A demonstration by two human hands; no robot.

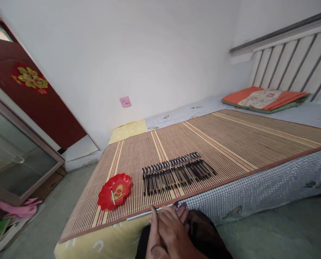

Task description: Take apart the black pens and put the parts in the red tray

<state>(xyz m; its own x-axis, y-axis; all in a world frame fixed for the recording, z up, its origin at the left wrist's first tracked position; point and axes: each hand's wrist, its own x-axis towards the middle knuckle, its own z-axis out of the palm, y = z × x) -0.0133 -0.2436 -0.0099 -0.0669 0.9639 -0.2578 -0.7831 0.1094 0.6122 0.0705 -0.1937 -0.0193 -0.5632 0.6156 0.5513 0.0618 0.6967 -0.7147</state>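
Note:
My two hands meet at the near edge of the bed, low in the middle of the view. My left hand (pixel 153 235) and my right hand (pixel 178 219) are both closed on a thin white rod (pixel 139 215) that lies along the mat's edge. Just beyond them, a row of several dark pens (pixel 176 172) lies side by side on the striped bamboo mat (pixel 230 140). To the left of the pens stands a red scalloped dish (pixel 114 191) with one short white stick in it.
The mat covers a bed with a checked sheet (pixel 257 194). A folded orange cushion (pixel 263 99) lies at the slatted headboard (pixel 292 61). A pink note (pixel 125 101) sticks to the white wall. At the left stand a red door and a glass cabinet (pixel 14 162), with clutter on the floor.

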